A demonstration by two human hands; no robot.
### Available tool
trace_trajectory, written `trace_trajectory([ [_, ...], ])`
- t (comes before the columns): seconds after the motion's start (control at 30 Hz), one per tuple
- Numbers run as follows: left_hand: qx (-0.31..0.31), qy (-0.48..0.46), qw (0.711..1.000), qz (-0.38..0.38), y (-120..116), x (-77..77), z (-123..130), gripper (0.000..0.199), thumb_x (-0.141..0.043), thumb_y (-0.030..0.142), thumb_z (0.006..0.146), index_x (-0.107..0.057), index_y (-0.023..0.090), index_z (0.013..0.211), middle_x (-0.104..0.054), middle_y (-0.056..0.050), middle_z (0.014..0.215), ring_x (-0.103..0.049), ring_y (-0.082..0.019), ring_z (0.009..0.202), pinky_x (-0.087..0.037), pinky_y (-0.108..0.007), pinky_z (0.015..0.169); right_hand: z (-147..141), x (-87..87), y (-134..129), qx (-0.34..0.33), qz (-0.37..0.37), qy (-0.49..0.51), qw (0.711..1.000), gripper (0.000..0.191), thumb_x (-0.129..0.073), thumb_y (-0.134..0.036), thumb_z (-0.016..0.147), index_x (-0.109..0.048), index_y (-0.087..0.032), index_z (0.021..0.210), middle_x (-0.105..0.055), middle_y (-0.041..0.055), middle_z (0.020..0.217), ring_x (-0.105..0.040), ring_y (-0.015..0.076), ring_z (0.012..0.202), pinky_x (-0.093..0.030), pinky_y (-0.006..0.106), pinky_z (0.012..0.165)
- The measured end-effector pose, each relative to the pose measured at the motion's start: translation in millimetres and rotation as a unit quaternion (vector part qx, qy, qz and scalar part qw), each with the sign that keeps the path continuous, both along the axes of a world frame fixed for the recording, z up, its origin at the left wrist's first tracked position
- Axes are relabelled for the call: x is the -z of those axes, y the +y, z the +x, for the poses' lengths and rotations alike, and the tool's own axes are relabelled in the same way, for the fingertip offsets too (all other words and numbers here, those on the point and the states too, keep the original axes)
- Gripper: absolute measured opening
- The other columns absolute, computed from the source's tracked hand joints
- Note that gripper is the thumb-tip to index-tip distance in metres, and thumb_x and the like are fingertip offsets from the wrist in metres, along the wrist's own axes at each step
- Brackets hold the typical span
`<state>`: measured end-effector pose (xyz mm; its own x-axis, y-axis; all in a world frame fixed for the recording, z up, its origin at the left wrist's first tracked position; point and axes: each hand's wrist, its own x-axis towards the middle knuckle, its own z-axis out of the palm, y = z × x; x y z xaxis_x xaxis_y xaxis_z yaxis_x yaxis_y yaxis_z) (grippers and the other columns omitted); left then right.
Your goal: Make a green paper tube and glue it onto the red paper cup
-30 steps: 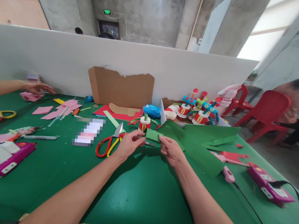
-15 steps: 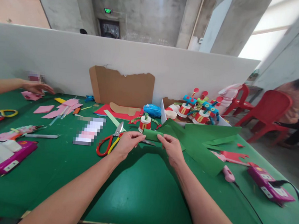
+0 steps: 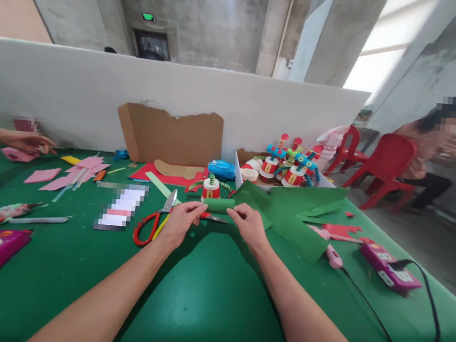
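Note:
A small rolled piece of green paper (image 3: 218,206) is held level between my two hands above the table. My left hand (image 3: 184,219) pinches its left end, and my right hand (image 3: 249,225) pinches its right end. Right behind the roll stands a red and white paper cup figure (image 3: 211,188) with folded green arms and a green piece on top. Scissors with red and yellow handles (image 3: 152,224) lie beside my left hand, blades pointing away. Below the roll, another blade (image 3: 216,219) shows on the table, partly hidden by my left hand.
Cut green paper sheets (image 3: 288,208) spread to the right, near a pink glue gun (image 3: 334,257) and a purple power strip (image 3: 389,267). A box of finished figures (image 3: 292,168) stands behind. Pink paper pieces (image 3: 74,173) lie left, where another person's hand (image 3: 29,142) reaches in.
The view has turned slightly right, so things sit further left. Both my hands keep hold of the roll, which looks narrower now.

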<state>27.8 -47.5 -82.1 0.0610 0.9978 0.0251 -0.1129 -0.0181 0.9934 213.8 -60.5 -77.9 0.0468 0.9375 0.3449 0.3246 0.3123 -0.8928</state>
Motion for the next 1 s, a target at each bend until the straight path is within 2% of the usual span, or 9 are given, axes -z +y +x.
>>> trace_trajectory([
  [0.3, 0.029, 0.005, 1.0, 0.004, -0.7, -0.5, -1.7, 0.038, -0.076, 0.051, 0.062, -0.06, 0.016, 0.057, -0.043, 0.007, 0.047, -0.037, -0.007, 0.048, -0.029, -0.022, 0.05, -2.7, -2.7, -3.0, -0.005, -0.012, 0.017, 1.0, 0.024, -0.065, -0.041, 0.066, -0.056, -0.02, 0.057, -0.048, -0.0026, 0.062, -0.042, 0.0123, 0.057, -0.036, 0.027, 0.057],
  [0.4, 0.007, 0.031, 0.999, 0.017, -1.6, -0.3, -1.3, 0.037, -0.076, 0.051, 0.062, -0.062, 0.016, 0.059, -0.045, 0.006, 0.049, -0.037, -0.007, 0.05, -0.029, -0.022, 0.05, -3.9, -2.8, -4.0, 0.009, -0.027, 0.047, 0.998, 0.028, -0.068, -0.046, 0.065, -0.059, -0.02, 0.063, -0.048, -0.0032, 0.062, -0.04, 0.0117, 0.056, -0.035, 0.026, 0.056],
  [0.5, -0.007, 0.051, 0.998, 0.025, -3.6, -1.1, 1.0, 0.038, -0.077, 0.052, 0.059, -0.067, 0.016, 0.063, -0.05, 0.005, 0.054, -0.038, -0.008, 0.052, -0.029, -0.022, 0.05, -4.3, -2.2, -4.1, 0.021, -0.033, 0.072, 0.997, 0.035, -0.065, -0.052, 0.068, -0.057, -0.019, 0.058, -0.046, -0.0034, 0.06, -0.038, 0.0112, 0.056, -0.033, 0.026, 0.055],
  [0.73, 0.013, 0.068, 0.997, 0.016, -6.9, -5.1, 4.5, 0.043, -0.076, 0.057, 0.056, -0.068, 0.016, 0.068, -0.048, 0.005, 0.052, -0.038, -0.008, 0.05, -0.03, -0.022, 0.049, -1.9, 1.6, -0.8, 0.025, -0.059, 0.097, 0.993, 0.036, -0.068, -0.052, 0.064, -0.057, -0.018, 0.057, -0.044, -0.0039, 0.056, -0.035, 0.0105, 0.054, -0.029, 0.025, 0.053],
  [1.0, 0.033, 0.078, 0.996, 0.028, -8.2, -5.2, 3.5, 0.043, -0.072, 0.058, 0.063, -0.06, 0.017, 0.058, -0.044, 0.005, 0.05, -0.037, -0.008, 0.05, -0.03, -0.022, 0.049, -1.7, 4.8, 0.3, 0.01, -0.071, 0.093, 0.993, 0.031, -0.067, -0.049, 0.064, -0.064, -0.018, 0.062, -0.052, -0.0025, 0.057, -0.041, 0.0113, 0.055, -0.032, 0.024, 0.051],
])
